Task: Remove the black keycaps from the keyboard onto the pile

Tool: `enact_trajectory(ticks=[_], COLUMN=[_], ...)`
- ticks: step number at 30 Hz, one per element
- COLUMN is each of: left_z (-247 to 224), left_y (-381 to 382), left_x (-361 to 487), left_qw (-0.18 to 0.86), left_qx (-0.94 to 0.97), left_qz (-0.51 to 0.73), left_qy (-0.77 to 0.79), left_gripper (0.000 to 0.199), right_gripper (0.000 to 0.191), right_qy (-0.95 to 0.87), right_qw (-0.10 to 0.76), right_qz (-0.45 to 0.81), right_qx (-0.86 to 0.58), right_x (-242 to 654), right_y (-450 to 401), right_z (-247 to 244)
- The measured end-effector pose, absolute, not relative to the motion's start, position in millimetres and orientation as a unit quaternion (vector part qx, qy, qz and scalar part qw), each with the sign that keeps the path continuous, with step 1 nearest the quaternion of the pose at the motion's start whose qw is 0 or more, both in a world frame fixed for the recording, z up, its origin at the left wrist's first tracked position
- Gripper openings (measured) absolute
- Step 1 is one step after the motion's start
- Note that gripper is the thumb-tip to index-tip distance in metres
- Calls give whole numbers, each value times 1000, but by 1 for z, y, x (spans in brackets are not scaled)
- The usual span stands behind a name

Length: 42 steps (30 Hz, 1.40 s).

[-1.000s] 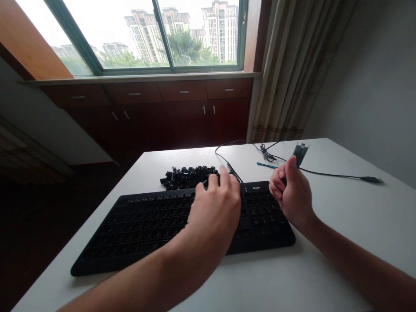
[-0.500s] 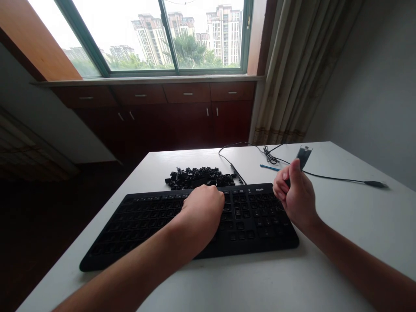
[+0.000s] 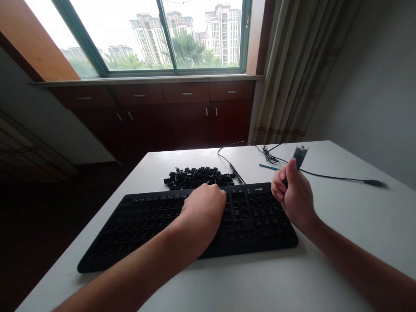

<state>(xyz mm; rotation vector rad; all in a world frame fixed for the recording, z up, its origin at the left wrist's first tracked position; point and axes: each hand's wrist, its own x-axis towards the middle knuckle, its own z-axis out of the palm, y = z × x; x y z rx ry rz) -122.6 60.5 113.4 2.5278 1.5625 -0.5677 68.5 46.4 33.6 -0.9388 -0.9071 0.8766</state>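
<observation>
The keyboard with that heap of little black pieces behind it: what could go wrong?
The left hand is close to the loose black pieces, so it might scatter some. A bump could slide the keyboard into them. Any that skid off the white table might get lost.

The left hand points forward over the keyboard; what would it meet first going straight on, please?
The left hand would probably meet the right end of the heap of small black parts, though the hand's height is hard to judge.
</observation>
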Motion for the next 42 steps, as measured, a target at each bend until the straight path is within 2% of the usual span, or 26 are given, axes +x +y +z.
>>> enact_trajectory(ticks=[9,16,20,25,31,35,42], left_z=[114,104,99,100,102,100,81], left_y=[90,139,148,146,132,116,74], left_x=[-152,-178,-177,-178,-171,-158,-116], left_qw=[16,-10,-1,-3,92,131,117], left_qx=[874,907,913,928,951,956,970], left_qz=[-140,25,43,41,11,13,79], left_qy=[466,420,406,371,294,261,199], left_gripper=[27,27,26,21,12,14,26], right_gripper=[54,52,51,49,50,51,51], right_qy=[-412,-424,-425,-432,-426,-412,-388], right_qw=[702,695,695,693,689,688,666], right_qz=[394,396,397,394,408,425,491], right_qx=[-427,-425,-423,-422,-421,-420,-407], right_x=[68,69,69,70,69,70,72], right_y=[45,45,45,47,45,45,50], right_z=[34,34,32,30,32,32,27])
